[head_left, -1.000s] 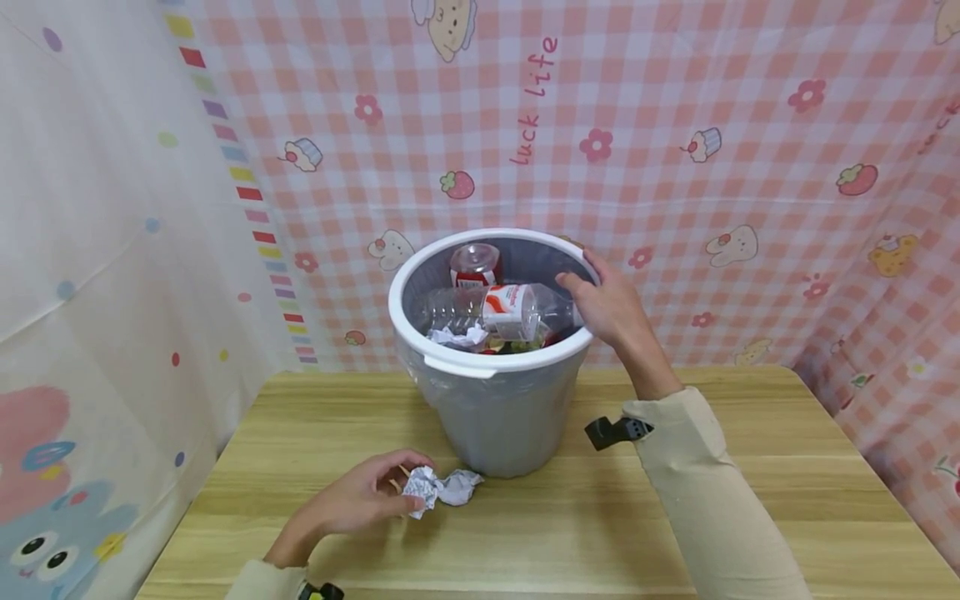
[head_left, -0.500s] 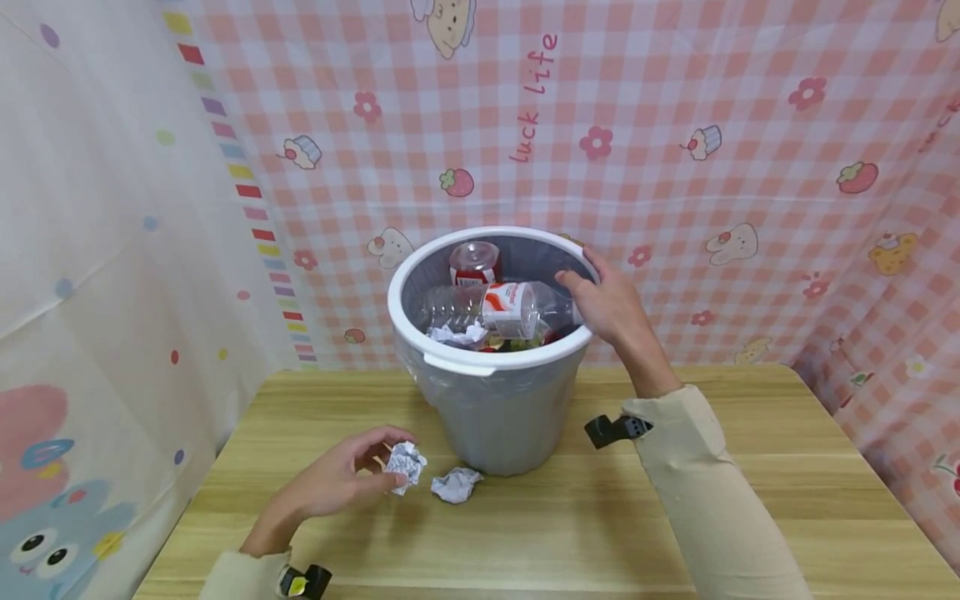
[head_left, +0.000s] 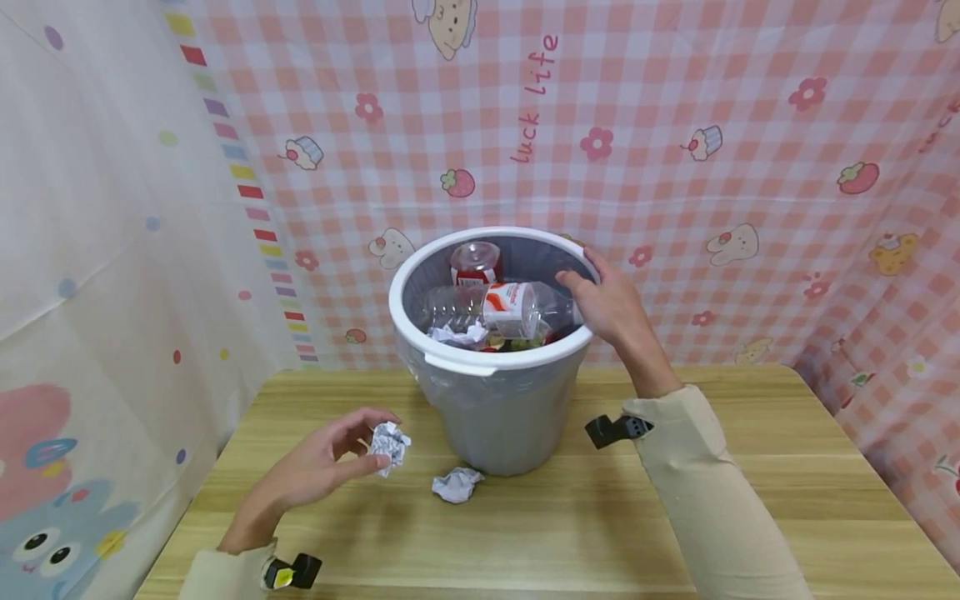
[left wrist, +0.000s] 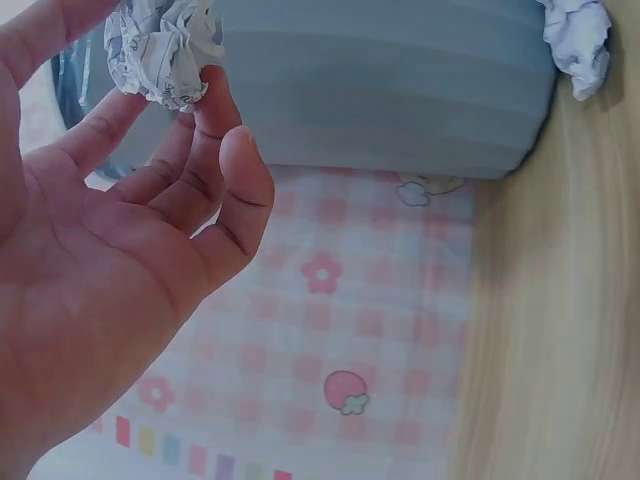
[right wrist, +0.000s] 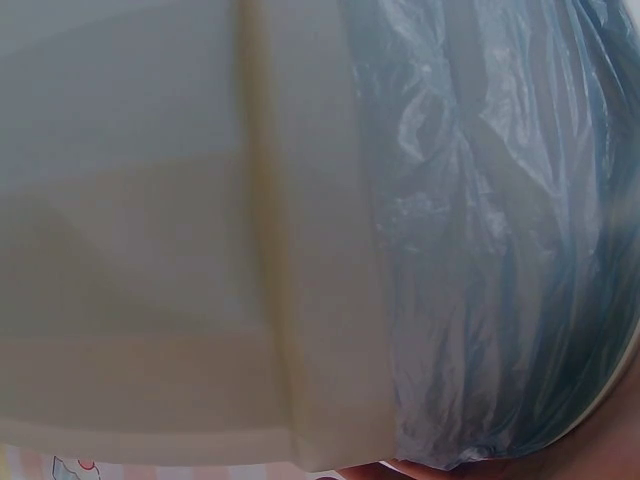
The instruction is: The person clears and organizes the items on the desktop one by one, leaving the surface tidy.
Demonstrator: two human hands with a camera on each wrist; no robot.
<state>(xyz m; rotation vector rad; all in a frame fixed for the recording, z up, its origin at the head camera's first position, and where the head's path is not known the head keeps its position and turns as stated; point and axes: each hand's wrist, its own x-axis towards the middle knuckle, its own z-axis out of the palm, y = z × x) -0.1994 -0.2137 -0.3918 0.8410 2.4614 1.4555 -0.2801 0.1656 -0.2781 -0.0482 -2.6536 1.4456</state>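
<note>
My left hand (head_left: 322,462) pinches a crumpled paper ball (head_left: 388,447) between thumb and fingers, lifted above the table left of the grey trash bin (head_left: 510,425). In the left wrist view, the fingertips hold this printed paper ball (left wrist: 165,55) from below and the side. A second crumpled paper ball (head_left: 457,485) lies on the table at the bin's foot. On the bin's right side my right hand (head_left: 615,308) grips the white rim (head_left: 408,321), thumb inside; its other fingers are mostly hidden. Up close, the right wrist view shows the bin's plastic liner (right wrist: 470,220).
Inside the bin lie a clear plastic bottle (head_left: 510,310) with a white and orange label, another bottle (head_left: 476,265) with a red label, and crumpled paper (head_left: 459,336). The bin stands on a wooden table (head_left: 750,467), before a checked curtain (head_left: 675,208).
My left hand has moved left and up with its paper ball, away from the second ball, which stays on the table. The right hand keeps its place on the rim.
</note>
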